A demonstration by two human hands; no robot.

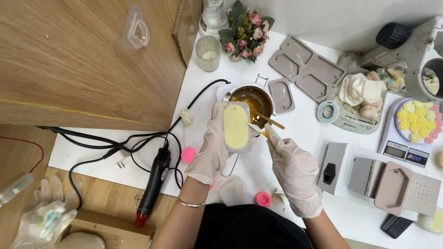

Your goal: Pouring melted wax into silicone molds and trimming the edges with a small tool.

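Left hand [213, 147]: gloved, fingers closing round the grey mould [237, 127] and holding it upright over the pot.
Mould: pale yellow wax is filling its oval cavity.
Right hand [290, 168]: gloved, pinching a thin tool [256, 128] whose tip is touching the mould's right edge.
Pot [251, 97]: sitting just behind the mould, holding amber liquid with a wooden stick [270, 121] leaning in it.
Empty moulds [307, 69]: lying beyond the pot, to the right.
Heat gun [154, 182]: lying left of the left wrist.
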